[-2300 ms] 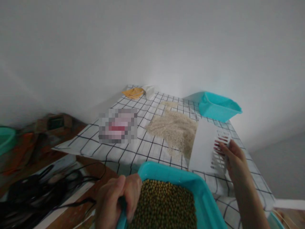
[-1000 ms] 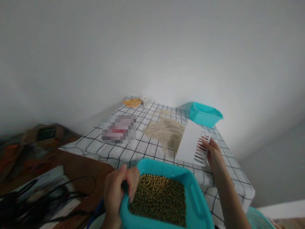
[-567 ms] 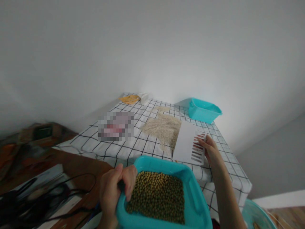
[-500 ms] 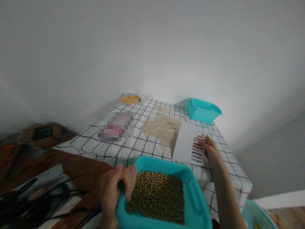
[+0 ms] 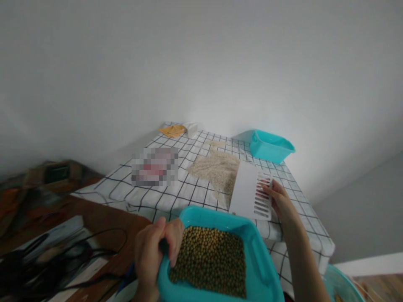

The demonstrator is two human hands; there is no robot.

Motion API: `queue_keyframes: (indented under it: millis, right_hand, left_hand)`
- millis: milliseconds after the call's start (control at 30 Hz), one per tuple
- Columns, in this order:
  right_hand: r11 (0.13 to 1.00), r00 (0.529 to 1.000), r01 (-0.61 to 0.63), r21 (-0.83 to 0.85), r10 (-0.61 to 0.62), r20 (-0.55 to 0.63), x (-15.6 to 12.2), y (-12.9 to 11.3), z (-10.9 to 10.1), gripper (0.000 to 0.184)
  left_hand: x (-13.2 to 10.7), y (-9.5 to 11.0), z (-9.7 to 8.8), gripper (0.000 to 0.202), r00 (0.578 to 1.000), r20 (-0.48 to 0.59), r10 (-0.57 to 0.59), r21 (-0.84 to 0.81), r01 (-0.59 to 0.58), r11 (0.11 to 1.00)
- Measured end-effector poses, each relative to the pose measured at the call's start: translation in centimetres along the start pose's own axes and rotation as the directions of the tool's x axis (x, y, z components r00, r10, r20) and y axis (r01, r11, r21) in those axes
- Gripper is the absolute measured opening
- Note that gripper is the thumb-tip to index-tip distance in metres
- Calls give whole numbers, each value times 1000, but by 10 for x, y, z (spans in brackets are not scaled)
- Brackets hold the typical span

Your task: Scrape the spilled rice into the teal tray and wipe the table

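Left fingers (image 5: pixel 174 238) are gripping a probably heavy, rectangular turquoise plastic tub (image 5: pixel 258 253) by its side at lower centre, right fingers (image 5: pixel 273 192) pinching a likely light, stiff, slotted white board (image 5: pixel 244 186) by its edge.

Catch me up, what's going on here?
The left hand grips a turquoise tray of small round beans by its rim, at the checked cloth's near edge. The right hand holds a white slotted board beside a pale, grainy heap on the cloth. A second turquoise bin stands farther back.
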State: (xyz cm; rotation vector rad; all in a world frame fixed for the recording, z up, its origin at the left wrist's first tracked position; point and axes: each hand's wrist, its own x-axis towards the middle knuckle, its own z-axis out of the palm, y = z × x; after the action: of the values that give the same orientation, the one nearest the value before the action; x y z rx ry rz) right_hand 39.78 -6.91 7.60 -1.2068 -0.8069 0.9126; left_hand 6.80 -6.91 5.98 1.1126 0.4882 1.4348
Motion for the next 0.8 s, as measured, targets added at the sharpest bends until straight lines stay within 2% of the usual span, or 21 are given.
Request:
queue_keyframes:
  millis: [133,267,433,800]
  right_hand:
    - [999,999,36,37,-36,-5,-3,-3,0,28]
    - [997,999,0,83,-3,35,-6,-3,-2,28]
    - [996,997,75,40,-76,17,-7,-1,2,25]
    - [998,998,63,30,-62,-29,-6,-3,5,27]
  left_hand:
    - [-2,-3,-6,62,1000,18,-17,-10,17,1000]
    - [-3,-4,-4,61,1000,18,0,-6,0,1000]
    - [-1,-1,0,62,1000,12,22,-5,-22,1000]
    - [0,4,4,64,999,17,47,20,-47,999]
